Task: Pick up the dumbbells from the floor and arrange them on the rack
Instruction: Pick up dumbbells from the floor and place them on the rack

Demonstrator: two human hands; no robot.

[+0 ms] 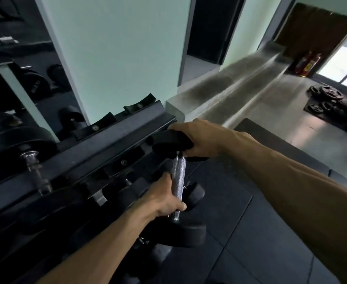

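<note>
A black dumbbell with a knurled chrome handle (178,181) hangs in front of the right end of the dark rack (111,138). My left hand (164,199) grips the handle low down. My right hand (199,138) holds the far black head, fingers curled over its rim, close to the rack's top rail. The near head sits below my left hand. Another dumbbell (20,146) rests on the rack at the left. More black dumbbells (193,193) lie on the lower tier behind the held one.
Empty black saddles (139,105) line the rack's top rail. A mirror (14,58) at the left reflects weights. A grey concrete ledge (230,93) runs along the wall. Weight plates (330,95) lie on the floor far right, near red extinguishers (308,64). Dark rubber mats (250,232) cover the floor.
</note>
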